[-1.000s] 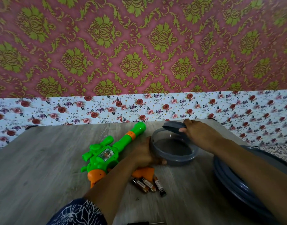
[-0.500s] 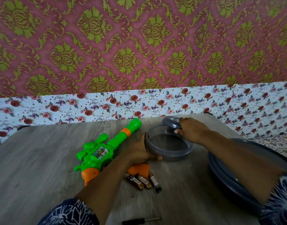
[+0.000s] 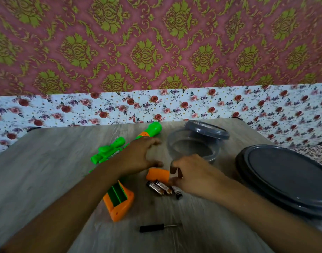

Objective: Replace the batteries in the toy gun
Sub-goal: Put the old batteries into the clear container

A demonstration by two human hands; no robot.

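We see both our bare forearms reaching forward and converging, our left hand [image 3: 138, 156] arched palm-down with fingers loosely curved, our right hand [image 3: 190, 172] with fingertips curled downward.

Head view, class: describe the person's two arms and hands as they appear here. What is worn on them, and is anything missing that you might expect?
Both forearms are bare as far as the frame shows; no sleeve is visible in this picture. The left hand and the right hand wear no gloves, and no rings, watch or bracelet can be seen. No markings show.
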